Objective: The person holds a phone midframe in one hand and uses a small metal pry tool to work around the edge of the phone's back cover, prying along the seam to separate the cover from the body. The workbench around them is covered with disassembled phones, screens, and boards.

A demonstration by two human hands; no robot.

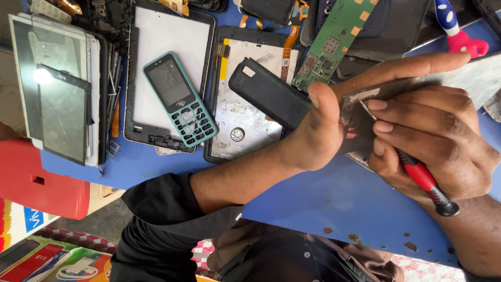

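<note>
at the right of the frame the left hand [326, 125] clamps a flat dark phone panel [360, 128], while the right hand [438, 146], closed on a red-handled screwdriver [425, 180], touches its upper edge.

**Dark Sleeve, Bare Hands**

The left hand [318, 130] and right hand [438, 141] are bare, with no gloves, rings or watch in sight, and the nails are short. A black sleeve [167, 219] is pushed up the left forearm, bunched in folds. A dark brown buttoned shirt [292, 256] covers the torso below.
</note>
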